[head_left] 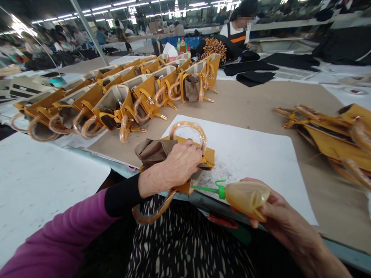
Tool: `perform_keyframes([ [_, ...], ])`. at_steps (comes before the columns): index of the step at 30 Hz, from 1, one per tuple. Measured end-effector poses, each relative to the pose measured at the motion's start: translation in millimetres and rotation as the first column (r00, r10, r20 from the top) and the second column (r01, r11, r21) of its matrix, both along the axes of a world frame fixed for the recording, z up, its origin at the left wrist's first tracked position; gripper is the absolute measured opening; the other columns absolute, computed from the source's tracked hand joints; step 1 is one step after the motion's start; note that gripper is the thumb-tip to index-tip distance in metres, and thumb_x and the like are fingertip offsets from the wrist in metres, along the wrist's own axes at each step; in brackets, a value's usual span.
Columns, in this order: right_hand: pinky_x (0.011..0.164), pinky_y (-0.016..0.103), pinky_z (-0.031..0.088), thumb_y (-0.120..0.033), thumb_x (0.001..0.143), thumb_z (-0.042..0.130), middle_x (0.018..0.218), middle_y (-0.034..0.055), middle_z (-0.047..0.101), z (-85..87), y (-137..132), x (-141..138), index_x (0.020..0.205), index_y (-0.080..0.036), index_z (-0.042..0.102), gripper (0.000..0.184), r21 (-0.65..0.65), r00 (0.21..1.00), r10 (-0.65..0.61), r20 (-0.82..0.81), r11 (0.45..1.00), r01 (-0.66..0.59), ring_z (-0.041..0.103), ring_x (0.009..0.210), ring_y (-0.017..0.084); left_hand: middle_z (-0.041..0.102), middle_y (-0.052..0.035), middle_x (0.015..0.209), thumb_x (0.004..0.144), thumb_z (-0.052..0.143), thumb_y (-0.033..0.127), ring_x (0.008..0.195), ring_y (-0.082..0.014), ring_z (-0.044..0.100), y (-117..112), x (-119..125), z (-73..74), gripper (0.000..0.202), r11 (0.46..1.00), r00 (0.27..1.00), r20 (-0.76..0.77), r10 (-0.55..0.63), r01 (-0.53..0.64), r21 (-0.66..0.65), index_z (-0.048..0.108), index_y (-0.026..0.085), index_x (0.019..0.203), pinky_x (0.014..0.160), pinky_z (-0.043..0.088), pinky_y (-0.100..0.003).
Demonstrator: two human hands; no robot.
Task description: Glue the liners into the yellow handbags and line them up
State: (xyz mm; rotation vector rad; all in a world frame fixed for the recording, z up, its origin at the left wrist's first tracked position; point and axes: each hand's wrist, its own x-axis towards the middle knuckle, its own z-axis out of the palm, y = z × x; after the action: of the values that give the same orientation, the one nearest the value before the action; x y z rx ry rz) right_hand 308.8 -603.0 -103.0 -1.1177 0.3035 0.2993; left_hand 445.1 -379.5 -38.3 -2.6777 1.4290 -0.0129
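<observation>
My left hand is closed on a mustard-yellow handbag that lies flat at the near edge of a white board. The bag has wrapped loop handles and a brown lining pulled out at its left. My right hand grips a squeezed amber glue bottle with a green nozzle. The nozzle tip points left at the bag's near edge, close to my left hand.
Rows of upright yellow handbags stand along the table to the left and behind. Flat yellow bag pieces are piled at the right. Brown cardboard covers the table. A person in an apron works at the far side, beside black fabric.
</observation>
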Motion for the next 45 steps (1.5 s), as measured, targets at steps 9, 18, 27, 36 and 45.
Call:
perform_keyframes([
  [9, 0.044, 0.021, 0.049, -0.032, 0.058, 0.082, 0.094, 0.0057, 0.068, 5.8, 8, 5, 0.103, -0.024, 0.065, 0.048, 0.006, 0.999, -0.032, 0.006, 0.999, 0.032, 0.061, 0.063, 0.016, 0.063, -0.0091, 0.086, 0.082, 0.056, 0.023, 0.091, -0.0239, 0.054, -3, 3, -3.1, 0.015, 0.999, 0.999, 0.034, 0.024, -0.025, 0.025, 0.058, 0.011, 0.089, 0.07, 0.046, -0.032],
  [18, 0.041, 0.02, 0.046, -0.037, 0.055, 0.084, 0.078, 0.0033, 0.069, 16.1, 15, -3, 0.098, -0.026, 0.067, 0.048, 0.083, 0.999, 0.048, 0.016, 0.995, -0.049, 0.053, 0.044, 0.01, 0.062, -0.0089, 0.086, 0.079, 0.054, 0.017, 0.09, -0.0243, 0.055, 1, 6, -15.0, 0.013, 0.999, 0.996, 0.089, -0.027, 0.03, -0.029, 0.058, 0.011, 0.09, 0.068, 0.047, -0.033],
  [27, 0.05, 0.023, 0.047, -0.033, 0.065, 0.078, 0.093, 0.0048, 0.068, 1.8, 8, -1, 0.11, -0.024, 0.057, 0.051, -0.038, 1.0, -0.012, -0.017, 0.999, 0.012, 0.059, 0.06, 0.014, 0.061, -0.0094, 0.085, 0.081, 0.056, 0.025, 0.092, -0.0246, 0.054, 1, 5, -12.8, 0.019, 0.998, 0.996, 0.078, -0.04, 0.044, -0.05, 0.057, 0.01, 0.092, 0.072, 0.047, -0.034],
  [36, 0.042, 0.022, 0.045, -0.039, 0.057, 0.081, 0.084, 0.0068, 0.069, 22.6, 19, -3, 0.101, -0.021, 0.064, 0.05, -0.014, 0.999, 0.046, -0.005, 0.999, -0.046, 0.056, 0.055, 0.014, 0.062, -0.0104, 0.087, 0.082, 0.053, 0.02, 0.093, -0.0238, 0.054, 5, 8, -21.2, 0.017, 0.998, 0.996, 0.075, -0.053, 0.056, -0.041, 0.058, 0.01, 0.094, 0.077, 0.046, -0.035],
  [45, 0.044, 0.023, 0.046, -0.033, 0.061, 0.081, 0.096, 0.0078, 0.068, 2.2, 25, -15, 0.105, -0.024, 0.063, 0.049, 0.104, 0.981, -0.168, -0.101, 0.979, 0.178, 0.063, 0.065, 0.02, 0.064, -0.0099, 0.091, 0.081, 0.056, 0.021, 0.097, -0.025, 0.054, -7, 0, 7.5, 0.017, 0.995, 0.997, -0.047, 0.066, -0.062, 0.082, 0.059, 0.01, 0.094, 0.077, 0.048, -0.035],
])
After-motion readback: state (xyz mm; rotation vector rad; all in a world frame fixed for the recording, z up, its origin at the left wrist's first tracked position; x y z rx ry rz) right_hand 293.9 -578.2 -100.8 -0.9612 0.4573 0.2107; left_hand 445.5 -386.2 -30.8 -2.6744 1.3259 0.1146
